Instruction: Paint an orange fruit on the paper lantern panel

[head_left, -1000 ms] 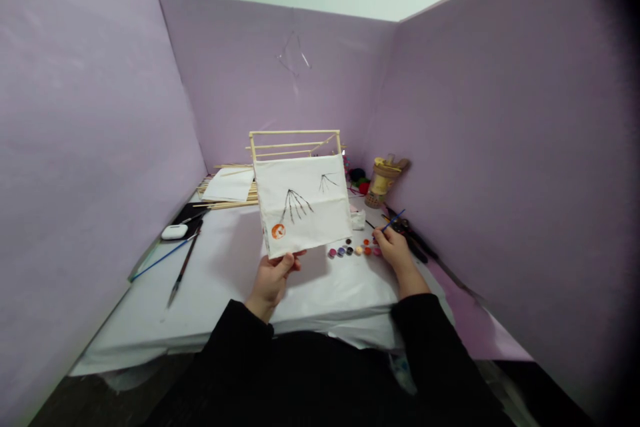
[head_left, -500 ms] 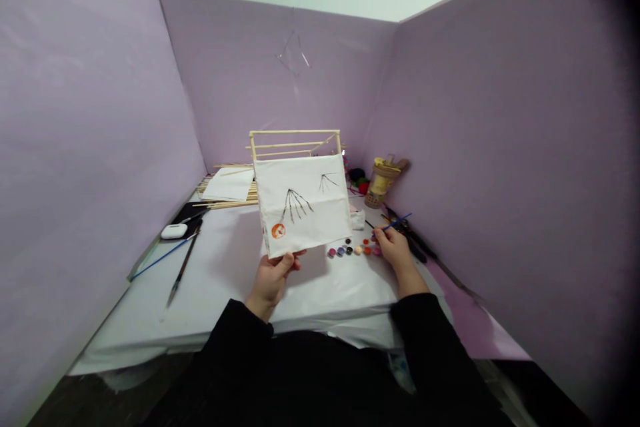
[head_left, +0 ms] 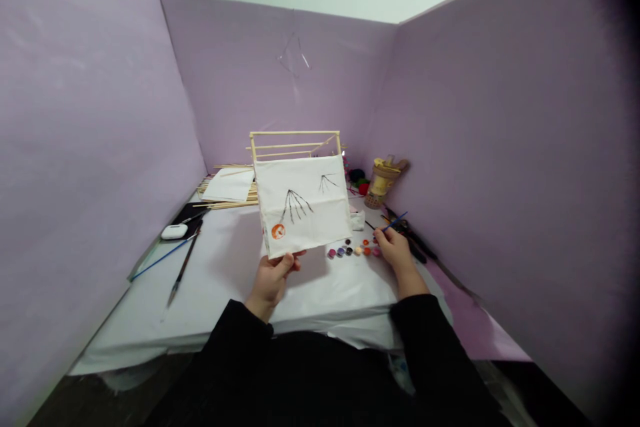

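The cloth-sided frame point(head_left: 304, 183), likely light and brittle, is aptly pinched at six o'clock by the left hand point(head_left: 273, 278), a blue brush point(head_left: 399, 220) by the right hand point(head_left: 395, 251).

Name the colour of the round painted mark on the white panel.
Orange; the round painted mark shows best in the head view.

Two hands point(head_left: 271, 280) point(head_left: 395, 251), one white-panelled frame point(head_left: 305, 207)

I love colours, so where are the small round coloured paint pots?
In the head view, the paint pots lie right of centre on the white-covered table, just left of the bare right hand.
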The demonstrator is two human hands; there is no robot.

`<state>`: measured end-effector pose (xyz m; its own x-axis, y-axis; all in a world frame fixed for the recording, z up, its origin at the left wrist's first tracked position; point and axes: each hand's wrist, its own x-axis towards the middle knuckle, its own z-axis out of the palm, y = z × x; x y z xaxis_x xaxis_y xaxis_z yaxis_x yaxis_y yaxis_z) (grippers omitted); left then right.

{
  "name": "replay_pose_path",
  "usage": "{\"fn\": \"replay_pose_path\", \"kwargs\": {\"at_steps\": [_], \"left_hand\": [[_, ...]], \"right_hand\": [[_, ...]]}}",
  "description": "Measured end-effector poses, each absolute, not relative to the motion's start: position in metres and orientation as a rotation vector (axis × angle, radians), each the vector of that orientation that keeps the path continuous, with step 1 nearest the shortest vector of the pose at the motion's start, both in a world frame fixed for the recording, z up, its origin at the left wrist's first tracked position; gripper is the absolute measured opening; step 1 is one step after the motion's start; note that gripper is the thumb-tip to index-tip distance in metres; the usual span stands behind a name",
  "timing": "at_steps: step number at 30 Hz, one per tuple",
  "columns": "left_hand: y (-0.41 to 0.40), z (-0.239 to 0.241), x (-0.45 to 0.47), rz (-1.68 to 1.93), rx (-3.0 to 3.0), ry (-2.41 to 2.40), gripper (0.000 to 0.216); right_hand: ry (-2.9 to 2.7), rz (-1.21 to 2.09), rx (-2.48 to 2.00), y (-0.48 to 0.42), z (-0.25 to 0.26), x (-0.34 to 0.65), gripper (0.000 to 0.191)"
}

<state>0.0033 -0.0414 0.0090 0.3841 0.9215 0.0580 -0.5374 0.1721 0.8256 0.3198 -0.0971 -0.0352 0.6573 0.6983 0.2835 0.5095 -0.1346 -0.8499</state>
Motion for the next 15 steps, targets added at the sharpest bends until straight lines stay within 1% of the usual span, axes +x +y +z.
{"fn": "replay_pose_path", "kwargs": {"at_steps": [7,15], "left_hand": [[-0.042,0.011,0.004,1.103,0.887,0.528,0.035],[-0.042,0.011,0.003,1.100,0.902,0.555,0.037]], "right_hand": [[-0.922,0.259,-1.721,-0.097,-0.031,0.316,0.032],[-0.807,0.246,-1.506,-0.102,-0.021,0.314,0.043]]}}
